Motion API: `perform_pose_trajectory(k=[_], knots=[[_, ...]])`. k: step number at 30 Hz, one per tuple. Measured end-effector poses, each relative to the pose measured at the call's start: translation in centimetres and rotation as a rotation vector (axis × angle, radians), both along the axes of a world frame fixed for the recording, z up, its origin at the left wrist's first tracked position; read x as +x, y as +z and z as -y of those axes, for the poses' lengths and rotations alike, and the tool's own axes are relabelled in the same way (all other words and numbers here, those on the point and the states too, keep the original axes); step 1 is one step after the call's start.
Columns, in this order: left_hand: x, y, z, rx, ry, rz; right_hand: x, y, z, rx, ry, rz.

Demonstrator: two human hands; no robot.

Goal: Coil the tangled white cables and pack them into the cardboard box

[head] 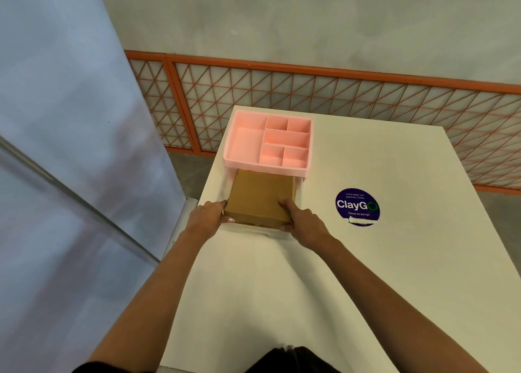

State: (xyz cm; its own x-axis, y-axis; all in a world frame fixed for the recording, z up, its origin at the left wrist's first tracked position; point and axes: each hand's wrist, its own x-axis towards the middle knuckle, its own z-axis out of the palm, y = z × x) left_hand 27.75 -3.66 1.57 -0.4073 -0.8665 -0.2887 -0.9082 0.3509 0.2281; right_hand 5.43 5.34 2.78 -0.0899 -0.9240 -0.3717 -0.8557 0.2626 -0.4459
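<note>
Over on the left, the left hand (pixel 210 217) is clamped on the near left corner of the cardboard box (pixel 259 200), fingers curled round its side and thumb along the front edge. The box itself is closed, sitting in a white drawer (pixel 299 192) that stands open beneath the pink organizer (pixel 245 147) at the far left corner of the desk (pixel 394 260). Across now to the right hand (pixel 306 223): it grips the near right corner, forefinger flat on the lid, thumb tucked against the front. Further right, well apart from the box, a round blue ClayGo sticker (pixel 357 206) lies flat on the desk
</note>
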Motion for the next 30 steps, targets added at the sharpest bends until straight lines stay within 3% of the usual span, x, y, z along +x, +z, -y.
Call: perform_pose_trajectory(k=[4, 8, 13, 17, 24, 30], knots=[[0.0, 0.0, 0.0, 0.076, 0.032, -0.051, -0.7, 0.9, 0.4, 0.049, 0.012, 0.187], [0.2, 0.6, 1.3, 0.398, 0.009, -0.203, -1.0, 0.8, 0.9, 0.055, 0.014, 0.206], [0.3, 1.2, 1.9, 0.598, -0.018, -0.179, -0.9, 0.6, 1.2, 0.061, -0.004, 0.194], [-0.2, 0.5, 2.0, 0.421, 0.002, -0.044, -0.4, -0.6, 1.3, 0.05, -0.014, 0.085], [-2.0, -0.4, 1.4, 0.197, 0.224, 0.092, 0.3, -1.8, 0.9, -0.032, 0.011, -0.209], [-2.4, 0.0, 0.1, 0.133, 0.3, 0.103, 0.5, -1.9, 0.5, -0.066, 0.024, -0.238]])
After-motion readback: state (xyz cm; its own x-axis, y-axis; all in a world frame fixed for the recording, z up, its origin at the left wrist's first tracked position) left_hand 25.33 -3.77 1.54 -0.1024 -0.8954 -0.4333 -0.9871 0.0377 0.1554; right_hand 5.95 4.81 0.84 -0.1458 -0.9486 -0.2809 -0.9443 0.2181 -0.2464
